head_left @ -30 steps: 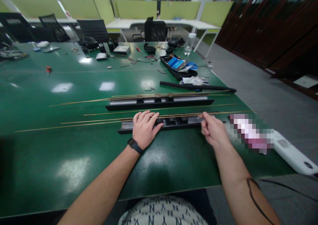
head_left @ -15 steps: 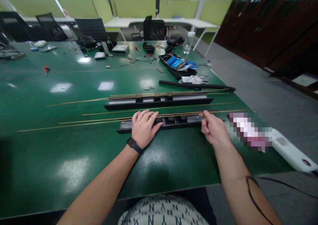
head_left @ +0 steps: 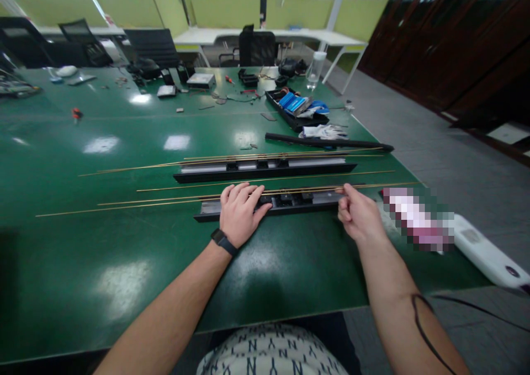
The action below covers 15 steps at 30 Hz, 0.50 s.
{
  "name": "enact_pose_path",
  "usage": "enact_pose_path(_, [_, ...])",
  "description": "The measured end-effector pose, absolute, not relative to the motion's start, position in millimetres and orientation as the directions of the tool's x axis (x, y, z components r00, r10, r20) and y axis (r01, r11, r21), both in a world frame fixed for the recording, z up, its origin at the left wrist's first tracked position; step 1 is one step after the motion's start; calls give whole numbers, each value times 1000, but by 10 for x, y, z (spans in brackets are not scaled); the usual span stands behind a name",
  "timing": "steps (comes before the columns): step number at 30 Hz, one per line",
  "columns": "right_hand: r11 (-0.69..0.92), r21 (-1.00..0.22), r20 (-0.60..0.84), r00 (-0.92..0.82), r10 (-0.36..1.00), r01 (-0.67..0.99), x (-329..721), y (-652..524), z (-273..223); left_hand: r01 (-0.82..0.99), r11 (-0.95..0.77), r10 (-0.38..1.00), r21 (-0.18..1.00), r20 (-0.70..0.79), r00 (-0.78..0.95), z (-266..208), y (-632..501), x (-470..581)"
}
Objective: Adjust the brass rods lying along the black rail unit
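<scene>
Left hand (head_left: 240,214) flat, fingers (head_left: 244,194) spread wide, pressing on near black rail (head_left: 290,202) on green table (head_left: 124,253). Right hand (head_left: 359,216) pinching thin brass rod (head_left: 165,201) between thumb and fingertips, just above rail's right end.

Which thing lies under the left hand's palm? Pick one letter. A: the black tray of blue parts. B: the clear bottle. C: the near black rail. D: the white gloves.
C: the left hand lies flat on the near black rail, while the right hand pinches a thin brass rod at that rail's right end.
</scene>
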State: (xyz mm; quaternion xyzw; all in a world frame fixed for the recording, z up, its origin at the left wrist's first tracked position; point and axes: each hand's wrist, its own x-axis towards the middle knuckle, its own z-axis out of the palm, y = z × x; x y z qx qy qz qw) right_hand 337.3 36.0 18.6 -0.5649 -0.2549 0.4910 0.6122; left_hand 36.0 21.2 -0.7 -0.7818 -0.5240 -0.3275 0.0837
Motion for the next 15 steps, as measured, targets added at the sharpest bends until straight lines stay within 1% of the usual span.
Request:
enact_pose_path(5, [-129, -947, -229, 337, 913, -295, 3347, 344, 191, 874, -437, 766, 212, 597, 238, 0, 214, 363])
enact_pose_path(11, [-77, -940, -222, 427, 877, -331, 3379, 353, 209, 874, -437, 763, 212, 601, 236, -4, 213, 365])
enact_pose_path(15, [-95, -939, -235, 416, 879, -331, 3386, 365, 183, 874, -439, 763, 210, 601, 239, -15, 215, 363])
